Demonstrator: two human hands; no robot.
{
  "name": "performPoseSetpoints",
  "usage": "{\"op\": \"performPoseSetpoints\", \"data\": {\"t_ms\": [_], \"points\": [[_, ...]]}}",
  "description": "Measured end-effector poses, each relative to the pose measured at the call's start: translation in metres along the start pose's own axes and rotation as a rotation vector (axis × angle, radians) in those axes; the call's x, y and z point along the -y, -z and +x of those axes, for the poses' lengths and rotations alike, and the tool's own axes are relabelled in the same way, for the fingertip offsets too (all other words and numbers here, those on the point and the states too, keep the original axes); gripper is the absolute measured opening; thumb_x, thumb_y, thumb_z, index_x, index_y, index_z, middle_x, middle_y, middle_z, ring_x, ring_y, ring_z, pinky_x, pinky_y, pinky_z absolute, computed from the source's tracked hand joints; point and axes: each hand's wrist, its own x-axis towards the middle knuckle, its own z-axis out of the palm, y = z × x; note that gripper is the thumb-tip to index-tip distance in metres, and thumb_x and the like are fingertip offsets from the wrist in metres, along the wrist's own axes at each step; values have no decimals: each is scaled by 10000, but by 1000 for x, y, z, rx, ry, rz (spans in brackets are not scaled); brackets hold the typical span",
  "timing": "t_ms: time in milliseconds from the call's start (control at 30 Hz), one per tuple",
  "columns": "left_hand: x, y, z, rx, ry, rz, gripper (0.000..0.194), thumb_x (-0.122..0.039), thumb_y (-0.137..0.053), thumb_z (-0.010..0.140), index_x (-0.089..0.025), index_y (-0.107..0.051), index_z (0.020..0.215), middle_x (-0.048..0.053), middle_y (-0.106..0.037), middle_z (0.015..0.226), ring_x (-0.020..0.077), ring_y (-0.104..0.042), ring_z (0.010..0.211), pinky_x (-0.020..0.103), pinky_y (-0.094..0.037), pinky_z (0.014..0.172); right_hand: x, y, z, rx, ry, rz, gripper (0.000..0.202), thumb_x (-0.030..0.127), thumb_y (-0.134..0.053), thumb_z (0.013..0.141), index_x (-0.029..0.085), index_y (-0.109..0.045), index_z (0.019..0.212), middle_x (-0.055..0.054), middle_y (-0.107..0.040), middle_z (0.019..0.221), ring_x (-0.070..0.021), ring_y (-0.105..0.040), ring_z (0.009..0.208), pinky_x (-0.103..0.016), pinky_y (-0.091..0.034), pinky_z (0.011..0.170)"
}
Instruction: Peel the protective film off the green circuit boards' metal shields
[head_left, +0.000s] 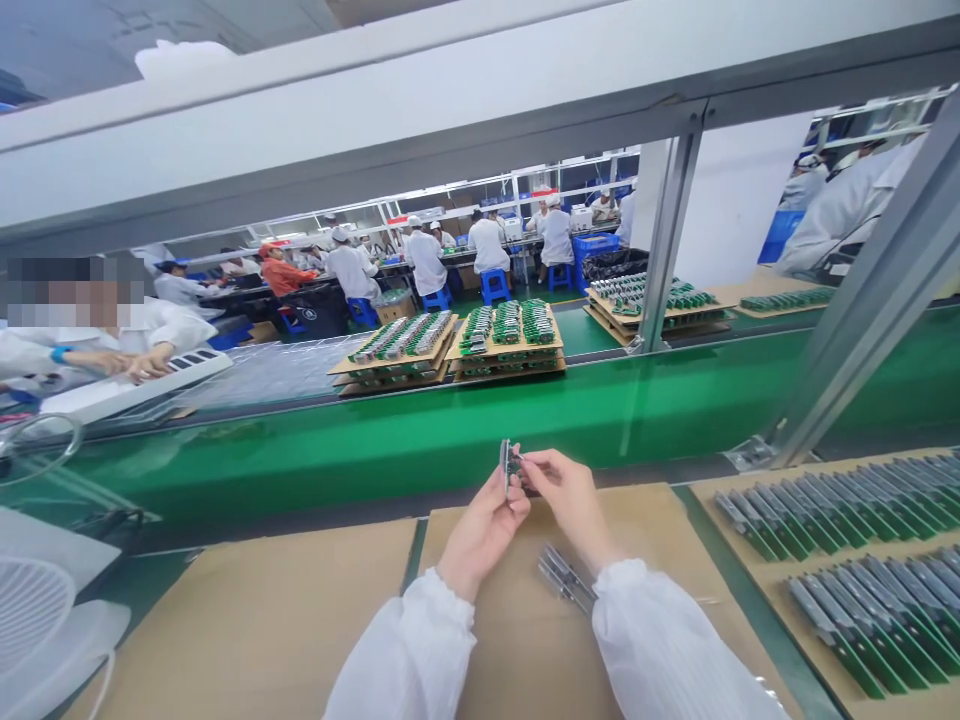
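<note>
Upright in front of me, a small circuit board with a grey metal piece (505,462) is gripped between the thumb and fingers of my left hand (484,525). From the right, my right hand (566,500) has its thumb and forefinger pinched together at the board's side. Whatever small part lies between those fingertips is too little to make out. Below my right wrist, several loose grey metal pieces (562,575) lie on a brown cardboard sheet (525,640), partly hidden by the sleeve.
Rows of green boards with grey metal pieces (847,505) stand on cardboard at right. Across the green conveyor belt (420,440) are stacked cardboard trays of boards (506,330). A metal post (847,290) rises at right, a white fan (45,620) stands at left. A co-worker's hands (142,362) are far left.
</note>
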Motion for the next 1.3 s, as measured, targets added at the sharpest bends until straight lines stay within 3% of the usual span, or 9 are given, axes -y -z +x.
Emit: {"op": "performPoseSetpoints", "data": {"t_ms": [433, 833, 1300], "points": [[3, 5, 0, 57, -17, -62, 426, 29, -604, 785, -154, -616, 1170, 16, -583, 703, 47, -490, 537, 161, -366, 499, 7, 0, -3, -16, 169, -148, 170, 261, -581, 765, 220, -745, 783, -52, -744, 790, -206, -671, 699, -302, -531, 665], [5, 7, 3, 60, -45, -62, 449, 17, -665, 740, -165, -622, 1149, 7, -578, 699, 45, -484, 551, 149, -352, 508, 7, -7, -4, -72, 65, -80, 166, 278, -587, 793, 182, -719, 823, -56, -758, 773, -212, -724, 709, -294, -589, 660], [3, 4, 1, 147, -86, 46, 541, -75, -783, 670, -186, -616, 1172, -4, -576, 676, 53, -455, 529, 164, -320, 475, 11, -4, -4, -49, 110, -84, 158, 251, -591, 780, 199, -738, 802, -47, -757, 805, -201, -711, 708, -285, -571, 671]]}}
